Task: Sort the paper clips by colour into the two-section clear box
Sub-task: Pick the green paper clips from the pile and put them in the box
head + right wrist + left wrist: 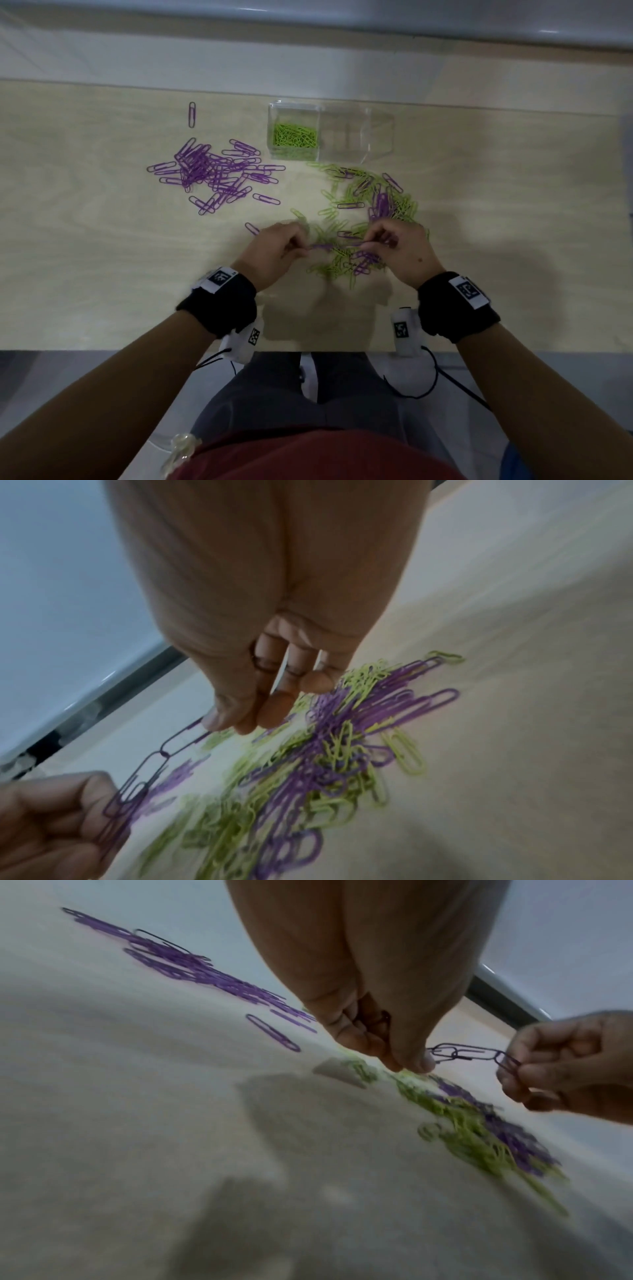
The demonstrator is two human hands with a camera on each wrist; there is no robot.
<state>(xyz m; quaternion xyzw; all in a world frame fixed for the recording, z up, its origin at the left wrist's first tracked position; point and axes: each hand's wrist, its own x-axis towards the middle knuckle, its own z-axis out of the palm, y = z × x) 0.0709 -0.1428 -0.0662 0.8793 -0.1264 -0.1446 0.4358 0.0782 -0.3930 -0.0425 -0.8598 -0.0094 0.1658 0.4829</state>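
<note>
Paper clips remain mostly unsorted: a purple pile lies loose at the left, and the clear box holds green ones in its left section only, its right section bare. The left hand and right hand each pinch one end of linked purple clips above the mixed heap. The pale wood counter meets a light wall.

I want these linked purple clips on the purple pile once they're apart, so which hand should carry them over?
Left. The left hand sits nearer the purple pile, while the right hand is over the mixed pile; both pinch the linked purple clips.
</note>
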